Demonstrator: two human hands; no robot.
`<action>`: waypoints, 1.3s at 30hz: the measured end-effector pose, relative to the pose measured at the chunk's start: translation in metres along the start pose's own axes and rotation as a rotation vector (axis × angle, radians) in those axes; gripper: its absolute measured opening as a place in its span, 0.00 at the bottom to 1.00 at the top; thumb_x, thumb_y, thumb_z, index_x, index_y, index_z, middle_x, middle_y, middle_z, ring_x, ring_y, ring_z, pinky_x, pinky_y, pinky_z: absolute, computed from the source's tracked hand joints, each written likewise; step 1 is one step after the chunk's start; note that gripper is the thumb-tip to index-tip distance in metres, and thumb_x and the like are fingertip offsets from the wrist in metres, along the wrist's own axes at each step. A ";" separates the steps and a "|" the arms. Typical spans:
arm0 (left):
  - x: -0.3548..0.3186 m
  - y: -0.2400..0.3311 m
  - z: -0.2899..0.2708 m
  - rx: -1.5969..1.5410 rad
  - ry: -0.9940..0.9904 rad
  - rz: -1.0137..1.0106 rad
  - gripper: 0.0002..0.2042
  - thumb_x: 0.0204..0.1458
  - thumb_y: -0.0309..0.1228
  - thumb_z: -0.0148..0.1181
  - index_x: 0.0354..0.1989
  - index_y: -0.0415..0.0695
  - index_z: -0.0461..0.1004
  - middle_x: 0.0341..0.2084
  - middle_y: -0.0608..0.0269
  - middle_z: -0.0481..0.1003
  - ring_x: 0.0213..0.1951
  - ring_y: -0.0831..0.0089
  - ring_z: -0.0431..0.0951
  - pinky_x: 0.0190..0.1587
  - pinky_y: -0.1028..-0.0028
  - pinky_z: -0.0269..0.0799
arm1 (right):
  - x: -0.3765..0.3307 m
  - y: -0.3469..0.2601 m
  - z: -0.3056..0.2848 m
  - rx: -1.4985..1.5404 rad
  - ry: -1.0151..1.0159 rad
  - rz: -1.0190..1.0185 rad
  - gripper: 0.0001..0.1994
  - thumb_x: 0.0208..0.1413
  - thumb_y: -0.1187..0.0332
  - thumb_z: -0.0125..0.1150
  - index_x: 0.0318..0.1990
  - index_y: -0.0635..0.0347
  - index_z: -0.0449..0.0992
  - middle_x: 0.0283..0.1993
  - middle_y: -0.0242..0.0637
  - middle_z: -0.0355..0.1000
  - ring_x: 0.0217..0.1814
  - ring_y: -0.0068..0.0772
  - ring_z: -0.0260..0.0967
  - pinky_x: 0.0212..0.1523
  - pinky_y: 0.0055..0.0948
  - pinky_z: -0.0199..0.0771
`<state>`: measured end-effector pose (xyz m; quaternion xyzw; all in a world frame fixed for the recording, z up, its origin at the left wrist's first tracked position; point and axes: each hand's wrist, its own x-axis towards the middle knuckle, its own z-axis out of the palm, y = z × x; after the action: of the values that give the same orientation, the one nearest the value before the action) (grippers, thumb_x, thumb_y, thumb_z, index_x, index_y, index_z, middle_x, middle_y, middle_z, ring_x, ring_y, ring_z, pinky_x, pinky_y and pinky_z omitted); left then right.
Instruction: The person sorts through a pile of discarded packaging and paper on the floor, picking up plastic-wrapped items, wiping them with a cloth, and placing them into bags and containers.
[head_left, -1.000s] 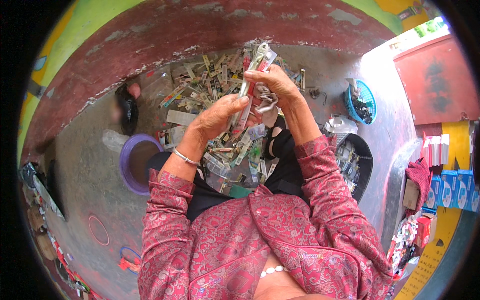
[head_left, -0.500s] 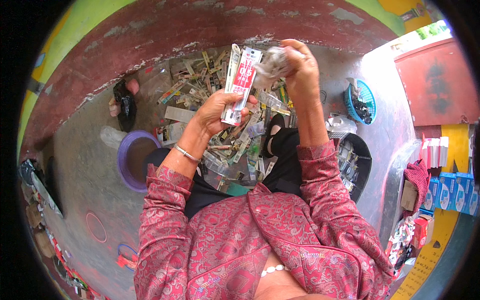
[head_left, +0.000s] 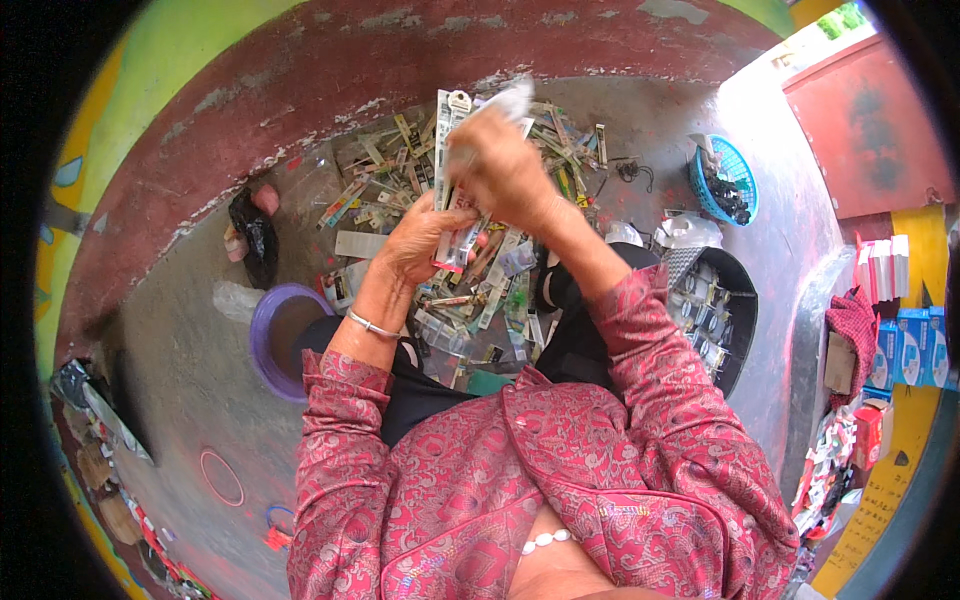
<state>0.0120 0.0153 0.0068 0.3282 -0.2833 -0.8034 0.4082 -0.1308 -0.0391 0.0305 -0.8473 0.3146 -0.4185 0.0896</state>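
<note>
- left hand [head_left: 425,240] gripping long blister pack [head_left: 452,180], above packaging pile [head_left: 470,290]
- right hand [head_left: 500,165] closed on the pack's clear plastic, top end
- purple bowl [head_left: 262,345] left of pile

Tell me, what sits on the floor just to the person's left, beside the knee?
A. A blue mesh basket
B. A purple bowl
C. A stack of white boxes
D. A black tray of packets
B: the purple bowl rests on the grey floor by the left knee, below the left hand, while the blue basket lies far right.
</note>
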 end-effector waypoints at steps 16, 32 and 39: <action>0.002 -0.010 -0.015 0.009 -0.083 -0.129 0.20 0.43 0.26 0.56 0.46 0.34 0.63 0.32 0.51 0.74 0.21 0.74 0.73 0.17 0.78 0.71 | 0.014 0.078 -0.068 0.926 0.526 0.845 0.09 0.52 0.68 0.51 0.34 0.65 0.73 0.30 0.39 0.71 0.26 0.25 0.69 0.28 0.24 0.73; 0.005 -0.009 -0.002 -0.189 -0.142 -0.068 0.21 0.46 0.25 0.54 0.50 0.35 0.61 0.34 0.52 0.72 0.25 0.74 0.73 0.21 0.79 0.73 | 0.004 0.030 -0.024 0.230 0.133 0.470 0.17 0.46 0.62 0.58 0.44 0.59 0.72 0.49 0.48 0.64 0.52 0.45 0.62 0.52 0.34 0.61; 0.004 -0.011 0.000 0.029 -0.039 -0.061 0.15 0.48 0.25 0.51 0.45 0.38 0.63 0.33 0.52 0.73 0.24 0.74 0.75 0.20 0.78 0.74 | -0.009 0.003 -0.023 -0.283 -0.283 0.082 0.17 0.42 0.66 0.61 0.43 0.52 0.70 0.51 0.39 0.63 0.53 0.46 0.60 0.55 0.40 0.56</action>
<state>0.0056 0.0175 -0.0023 0.3270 -0.2925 -0.8175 0.3731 -0.1537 -0.0340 0.0379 -0.8881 0.3889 -0.2430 0.0298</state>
